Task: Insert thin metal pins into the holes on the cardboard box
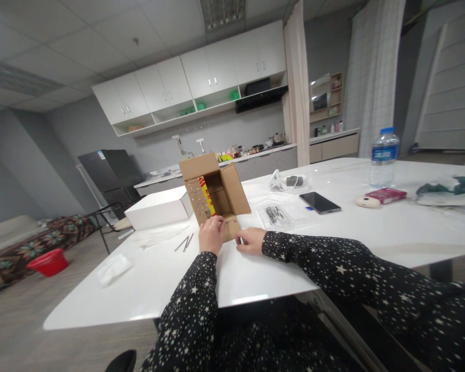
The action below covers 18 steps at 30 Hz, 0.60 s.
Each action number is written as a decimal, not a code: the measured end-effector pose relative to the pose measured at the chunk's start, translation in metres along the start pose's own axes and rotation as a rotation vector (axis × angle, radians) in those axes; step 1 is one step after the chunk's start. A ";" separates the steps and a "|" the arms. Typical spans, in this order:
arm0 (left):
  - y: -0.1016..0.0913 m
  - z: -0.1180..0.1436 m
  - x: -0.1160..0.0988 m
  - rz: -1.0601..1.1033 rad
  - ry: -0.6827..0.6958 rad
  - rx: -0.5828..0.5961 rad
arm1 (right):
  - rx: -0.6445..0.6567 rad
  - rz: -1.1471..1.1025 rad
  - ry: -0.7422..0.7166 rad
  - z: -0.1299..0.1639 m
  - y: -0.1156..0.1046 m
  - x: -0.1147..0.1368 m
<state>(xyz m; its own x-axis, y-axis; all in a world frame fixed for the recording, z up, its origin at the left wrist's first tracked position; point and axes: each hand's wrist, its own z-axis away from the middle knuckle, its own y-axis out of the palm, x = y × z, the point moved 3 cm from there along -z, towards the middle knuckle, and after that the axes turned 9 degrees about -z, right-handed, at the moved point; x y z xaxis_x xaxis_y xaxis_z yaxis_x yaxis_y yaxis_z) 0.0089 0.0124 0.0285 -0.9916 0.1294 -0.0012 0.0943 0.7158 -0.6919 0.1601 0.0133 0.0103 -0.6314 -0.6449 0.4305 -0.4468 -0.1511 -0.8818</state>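
An open cardboard box (235, 188) lies on its side on the white table, its opening facing me and its flaps spread. Red and yellow tape runs along its left flap, and several small grey pieces are fixed to that flap, too small to name. My left hand (211, 235) is closed at the lower left flap, its fingers curled over the cardboard. At the right corner of the bottom flap, my right hand (251, 241) has its fingers curled against the edge. Small dark specks show on the bottom flap between the hands. Some fingertips are hidden.
Thin metal rods (185, 243) and a crumpled white tissue (115, 269) lie left. Behind them stands a white box (158, 207). To the right are a plastic bag of small parts (279, 215), a phone (320, 202), a red packet (386, 195) and a water bottle (383, 160).
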 end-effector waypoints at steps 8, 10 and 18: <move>-0.001 0.001 -0.002 -0.004 0.028 0.020 | 0.009 0.001 -0.006 -0.001 0.001 -0.002; -0.001 0.001 -0.003 -0.011 0.035 0.016 | 0.006 -0.004 -0.008 -0.001 0.001 -0.002; 0.001 0.001 -0.003 -0.014 0.036 0.062 | 0.001 -0.012 -0.012 0.001 -0.002 0.001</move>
<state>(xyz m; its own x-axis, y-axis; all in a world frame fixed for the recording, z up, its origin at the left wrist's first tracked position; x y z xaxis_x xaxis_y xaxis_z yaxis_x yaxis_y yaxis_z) 0.0118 0.0117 0.0274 -0.9889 0.1449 0.0340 0.0735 0.6738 -0.7353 0.1609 0.0121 0.0121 -0.6181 -0.6523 0.4387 -0.4537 -0.1597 -0.8767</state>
